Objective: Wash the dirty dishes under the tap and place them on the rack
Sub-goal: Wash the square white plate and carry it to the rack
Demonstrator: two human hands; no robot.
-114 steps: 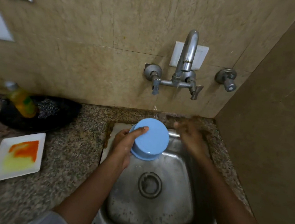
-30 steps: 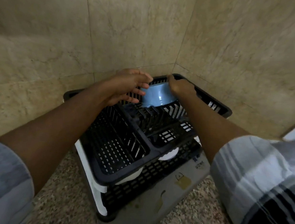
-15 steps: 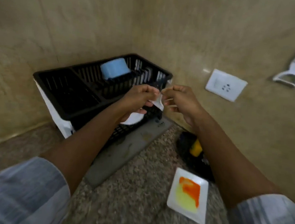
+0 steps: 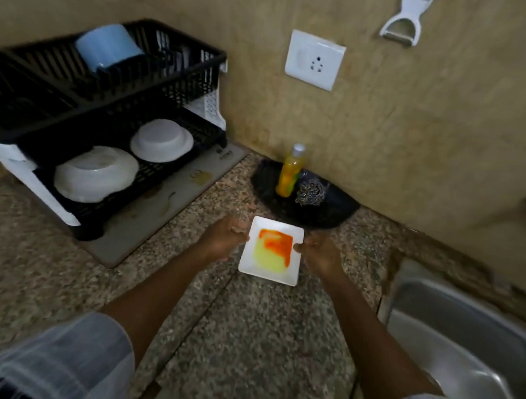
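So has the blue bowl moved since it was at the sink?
Yes, the blue bowl went from over the sink to the dish rack's top tier.

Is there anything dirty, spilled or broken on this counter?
Only the square plate stands out: orange and yellow smears cover its middle. It lies on the counter, unwashed, between both hands. Nothing looks spilled or broken.
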